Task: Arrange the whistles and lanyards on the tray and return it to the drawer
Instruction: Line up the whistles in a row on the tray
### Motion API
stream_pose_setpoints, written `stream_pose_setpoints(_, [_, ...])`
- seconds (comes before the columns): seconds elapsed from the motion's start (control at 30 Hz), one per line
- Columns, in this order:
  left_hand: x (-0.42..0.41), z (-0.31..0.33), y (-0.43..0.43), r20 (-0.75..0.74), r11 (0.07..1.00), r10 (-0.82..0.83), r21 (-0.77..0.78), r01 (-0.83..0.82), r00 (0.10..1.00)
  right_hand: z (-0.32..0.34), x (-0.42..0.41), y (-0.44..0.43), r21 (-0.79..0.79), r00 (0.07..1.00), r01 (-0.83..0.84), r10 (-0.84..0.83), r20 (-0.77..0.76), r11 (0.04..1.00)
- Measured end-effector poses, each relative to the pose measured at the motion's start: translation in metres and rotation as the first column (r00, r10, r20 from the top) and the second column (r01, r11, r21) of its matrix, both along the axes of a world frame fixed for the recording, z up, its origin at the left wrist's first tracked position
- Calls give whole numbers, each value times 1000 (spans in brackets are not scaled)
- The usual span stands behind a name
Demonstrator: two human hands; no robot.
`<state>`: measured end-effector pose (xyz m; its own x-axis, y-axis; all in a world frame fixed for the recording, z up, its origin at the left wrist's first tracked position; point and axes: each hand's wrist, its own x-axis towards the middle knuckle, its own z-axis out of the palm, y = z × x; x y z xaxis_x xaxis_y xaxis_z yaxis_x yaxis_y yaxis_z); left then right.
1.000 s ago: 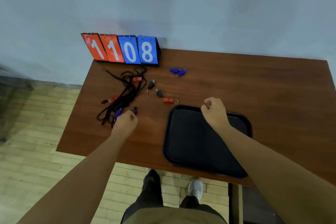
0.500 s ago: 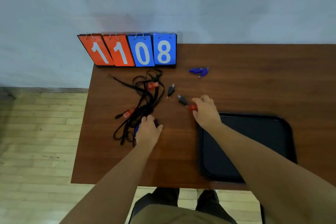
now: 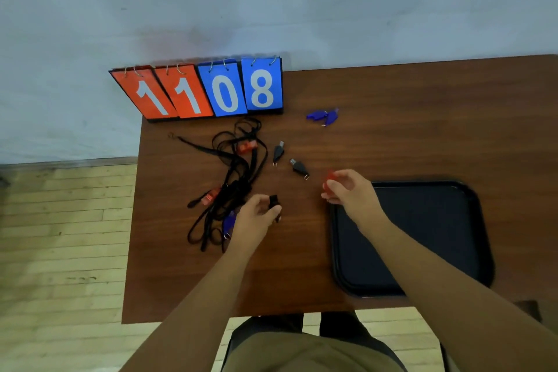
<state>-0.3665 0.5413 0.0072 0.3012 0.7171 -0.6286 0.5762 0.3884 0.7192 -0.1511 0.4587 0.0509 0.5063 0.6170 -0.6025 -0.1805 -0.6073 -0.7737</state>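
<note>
My right hand [image 3: 347,190] holds a red whistle [image 3: 329,180] just above the table, at the left rim of the black tray [image 3: 471,220]. My left hand [image 3: 256,217] grips a black whistle [image 3: 274,202] beside the tangle of black lanyards [image 3: 232,178]. In that tangle lie two red whistles [image 3: 247,146] [image 3: 210,196] and a blue whistle [image 3: 229,223]. Two loose black whistles [image 3: 278,152] [image 3: 299,167] lie between the tangle and my right hand. A pair of blue whistles [image 3: 323,115] sits farther back.
A flip scoreboard [image 3: 199,90] reading 1108 stands at the back left corner of the brown table [image 3: 422,130], against a pale wall. The table's left edge drops to a wooden floor [image 3: 60,235]. My legs show below the front edge.
My right hand has lifted the red whistle off the table and drawn it toward the tray. My left hand has picked up the black whistle from beside the lanyards.
</note>
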Motion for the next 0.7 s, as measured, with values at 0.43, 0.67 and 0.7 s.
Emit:
stream_pose_setpoints(0.43, [90, 32, -72, 152, 986, 133, -117, -116, 979, 16, 26, -92, 4, 889, 281, -258, -377, 960])
stream_pose_setpoints(0.67, [133, 18, -87, -22, 997, -70, -35, 69, 997, 6, 67, -104, -141, 995, 87, -80, 59, 986])
stream_pose_setpoints(0.7, [138, 16, -88, -69, 995, -102, 9, 103, 992, 2, 71, -104, -159, 994, 57, -41, 101, 986])
